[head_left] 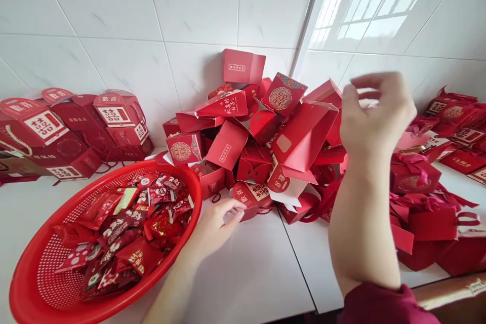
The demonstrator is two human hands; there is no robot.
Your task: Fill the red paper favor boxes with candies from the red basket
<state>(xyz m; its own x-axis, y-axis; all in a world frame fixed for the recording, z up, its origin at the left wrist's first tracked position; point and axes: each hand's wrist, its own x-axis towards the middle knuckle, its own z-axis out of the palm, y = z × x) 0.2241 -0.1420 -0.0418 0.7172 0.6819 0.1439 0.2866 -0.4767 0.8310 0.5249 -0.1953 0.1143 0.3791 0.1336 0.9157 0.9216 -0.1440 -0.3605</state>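
My left hand (pixel 224 216) rests low over the white table, thumb apart from its outstretched fingers and nothing seen in it. Its fingertips are beside a red candy box (pixel 248 201) with gold characters, at the front of a heap of red boxes (pixel 261 162). Raised above the heap's right side is my right hand (pixel 375 106), slightly blurred. Its fingers are loosely curled, with a gap to the thumb, and I see nothing held. Close to its thumb lies an open red box flap (pixel 322 91). A red plastic basket (pixel 195 187) of wrapped candies (pixel 129 228) stands left of my left hand.
Folded red boxes with handles (pixel 114 116) stand in a row against the tiled wall (pixel 114 10) at left. More red boxes with ribbons (pixel 417 177) and further red packages (pixel 459 116) fill the right side. A seam crosses the white tabletop (pixel 254 268).
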